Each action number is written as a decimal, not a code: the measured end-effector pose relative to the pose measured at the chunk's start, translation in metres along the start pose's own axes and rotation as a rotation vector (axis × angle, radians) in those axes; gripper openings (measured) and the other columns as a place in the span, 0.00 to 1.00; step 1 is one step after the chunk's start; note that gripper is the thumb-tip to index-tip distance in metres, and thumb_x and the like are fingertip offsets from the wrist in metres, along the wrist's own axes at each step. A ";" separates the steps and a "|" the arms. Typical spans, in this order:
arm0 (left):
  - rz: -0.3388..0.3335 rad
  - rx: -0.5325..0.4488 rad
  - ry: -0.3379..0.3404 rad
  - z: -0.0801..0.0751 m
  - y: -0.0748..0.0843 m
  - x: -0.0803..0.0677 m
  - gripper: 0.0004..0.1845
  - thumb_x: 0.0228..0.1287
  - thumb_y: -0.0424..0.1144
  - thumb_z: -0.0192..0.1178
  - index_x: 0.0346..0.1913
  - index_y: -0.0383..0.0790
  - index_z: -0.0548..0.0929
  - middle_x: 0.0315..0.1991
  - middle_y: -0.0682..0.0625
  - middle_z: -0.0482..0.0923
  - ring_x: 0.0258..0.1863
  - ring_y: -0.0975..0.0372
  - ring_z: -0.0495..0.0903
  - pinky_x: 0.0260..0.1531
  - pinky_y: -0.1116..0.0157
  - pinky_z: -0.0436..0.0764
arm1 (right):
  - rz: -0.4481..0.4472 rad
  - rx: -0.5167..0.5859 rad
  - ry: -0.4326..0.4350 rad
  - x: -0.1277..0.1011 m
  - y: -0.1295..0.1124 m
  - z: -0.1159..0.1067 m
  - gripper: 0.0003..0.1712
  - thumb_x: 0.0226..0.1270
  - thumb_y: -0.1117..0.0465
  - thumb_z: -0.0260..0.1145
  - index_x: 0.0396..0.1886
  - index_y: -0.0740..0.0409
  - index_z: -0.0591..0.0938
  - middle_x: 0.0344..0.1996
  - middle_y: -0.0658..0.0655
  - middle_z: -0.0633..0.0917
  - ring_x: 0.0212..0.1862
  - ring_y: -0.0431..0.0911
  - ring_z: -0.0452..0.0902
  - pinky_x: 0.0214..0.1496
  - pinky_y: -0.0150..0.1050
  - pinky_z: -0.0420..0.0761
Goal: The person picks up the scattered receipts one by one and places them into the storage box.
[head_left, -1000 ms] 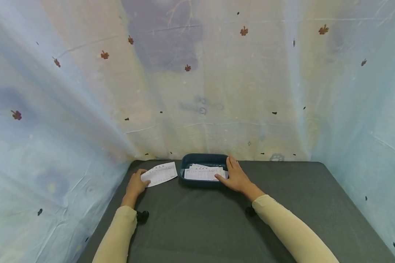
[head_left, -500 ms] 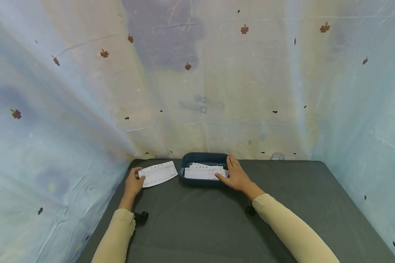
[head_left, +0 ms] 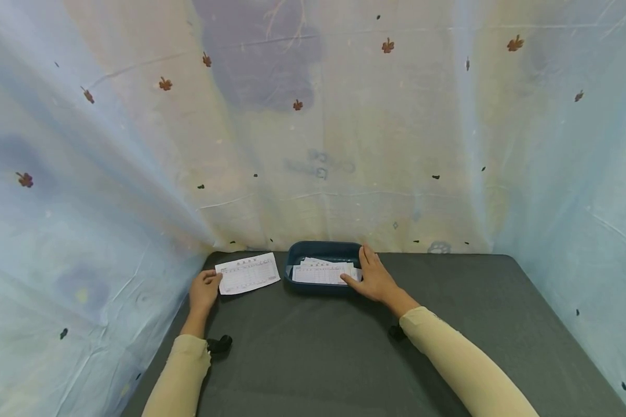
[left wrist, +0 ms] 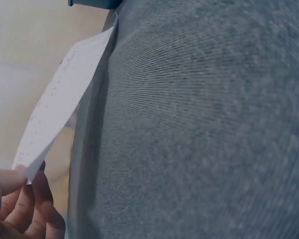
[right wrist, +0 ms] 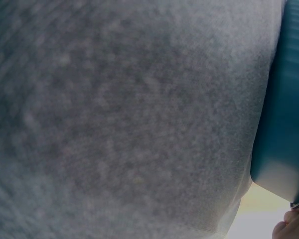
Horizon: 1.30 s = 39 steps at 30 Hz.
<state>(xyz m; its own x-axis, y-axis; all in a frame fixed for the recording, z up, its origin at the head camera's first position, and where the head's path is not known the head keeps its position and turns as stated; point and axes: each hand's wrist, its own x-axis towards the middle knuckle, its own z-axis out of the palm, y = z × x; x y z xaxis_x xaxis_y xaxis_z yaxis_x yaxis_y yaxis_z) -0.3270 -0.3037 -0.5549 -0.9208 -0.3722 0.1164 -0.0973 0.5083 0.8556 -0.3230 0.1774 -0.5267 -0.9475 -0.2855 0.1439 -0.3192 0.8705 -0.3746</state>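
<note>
My left hand (head_left: pixel 203 289) pinches the left edge of a white printed slip (head_left: pixel 247 273) at the table's far left; in the left wrist view the slip (left wrist: pixel 60 102) is lifted off the grey cloth with my fingers (left wrist: pixel 25 199) at its near corner. A dark blue tray (head_left: pixel 320 250) at the back middle holds several more white slips (head_left: pixel 323 272). My right hand (head_left: pixel 374 277) rests on the tray's right end, thumb on the slips and fingers along the rim. The right wrist view shows the tray's outer wall (right wrist: pixel 284 124).
A grey cloth covers the table (head_left: pixel 344 359). Pale printed curtains (head_left: pixel 313 133) close in the back and both sides, right at the table's edges. Small black wrist mounts sit under each sleeve (head_left: pixel 219 344).
My left hand has drawn the slip leftward and slightly away, toward the table's corner, and raised it. The right hand and tray have stayed put.
</note>
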 end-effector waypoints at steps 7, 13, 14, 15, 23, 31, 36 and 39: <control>-0.034 -0.181 0.027 -0.009 0.005 -0.002 0.24 0.84 0.43 0.56 0.67 0.24 0.77 0.61 0.24 0.80 0.31 0.67 0.80 0.28 0.76 0.76 | -0.002 0.005 0.011 0.000 0.000 0.001 0.65 0.76 0.27 0.58 0.85 0.73 0.47 0.86 0.71 0.46 0.87 0.64 0.42 0.86 0.61 0.50; -0.028 -0.262 0.028 -0.018 0.015 -0.004 0.27 0.85 0.44 0.55 0.69 0.22 0.75 0.64 0.24 0.78 0.30 0.77 0.75 0.30 0.76 0.78 | -0.002 0.008 0.010 -0.001 -0.001 -0.001 0.64 0.76 0.27 0.58 0.86 0.73 0.47 0.87 0.70 0.46 0.87 0.63 0.41 0.86 0.61 0.50; -0.028 -0.273 0.028 -0.019 0.017 -0.004 0.27 0.85 0.43 0.55 0.69 0.21 0.75 0.64 0.24 0.78 0.30 0.77 0.75 0.31 0.76 0.79 | -0.004 0.007 0.012 -0.001 -0.001 -0.001 0.64 0.76 0.28 0.58 0.86 0.73 0.47 0.87 0.70 0.46 0.87 0.63 0.41 0.86 0.61 0.50; -0.032 -0.280 0.030 -0.020 0.019 -0.004 0.27 0.85 0.44 0.55 0.69 0.22 0.75 0.64 0.24 0.78 0.31 0.77 0.76 0.31 0.75 0.79 | -0.005 0.006 0.014 0.000 -0.001 -0.001 0.64 0.77 0.28 0.58 0.86 0.73 0.47 0.87 0.71 0.46 0.87 0.64 0.41 0.86 0.61 0.50; -0.031 -0.293 0.026 -0.022 0.034 -0.010 0.27 0.84 0.44 0.57 0.70 0.23 0.75 0.64 0.25 0.79 0.29 0.77 0.77 0.32 0.74 0.81 | -0.005 0.014 0.003 -0.002 -0.003 -0.002 0.64 0.76 0.28 0.59 0.86 0.72 0.47 0.87 0.70 0.45 0.87 0.62 0.40 0.86 0.60 0.49; 0.003 -0.294 -0.017 -0.013 0.049 -0.011 0.27 0.84 0.46 0.57 0.70 0.24 0.75 0.62 0.26 0.81 0.29 0.73 0.78 0.31 0.75 0.81 | -0.009 0.016 0.005 -0.003 -0.002 -0.002 0.63 0.77 0.29 0.60 0.86 0.72 0.47 0.87 0.70 0.45 0.87 0.63 0.40 0.86 0.60 0.49; 0.016 -0.311 -0.039 -0.005 0.060 -0.013 0.25 0.85 0.44 0.57 0.68 0.26 0.77 0.60 0.27 0.82 0.30 0.72 0.79 0.31 0.76 0.80 | -0.008 0.012 0.004 -0.002 -0.002 -0.002 0.64 0.76 0.29 0.60 0.86 0.72 0.46 0.87 0.70 0.46 0.87 0.62 0.40 0.86 0.59 0.49; 0.027 -0.315 -0.052 0.000 0.066 -0.014 0.24 0.85 0.45 0.57 0.68 0.27 0.77 0.59 0.27 0.82 0.31 0.72 0.79 0.32 0.75 0.80 | -0.007 0.013 0.002 -0.002 -0.002 -0.002 0.64 0.76 0.29 0.60 0.86 0.72 0.46 0.87 0.70 0.46 0.87 0.62 0.40 0.86 0.59 0.49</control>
<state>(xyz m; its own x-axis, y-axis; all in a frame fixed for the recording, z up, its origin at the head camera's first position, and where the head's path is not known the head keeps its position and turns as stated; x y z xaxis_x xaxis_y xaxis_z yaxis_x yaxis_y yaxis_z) -0.3208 -0.2652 -0.4999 -0.9402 -0.3178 0.1222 0.0415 0.2492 0.9676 -0.3205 0.1769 -0.5245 -0.9452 -0.2908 0.1484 -0.3260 0.8632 -0.3854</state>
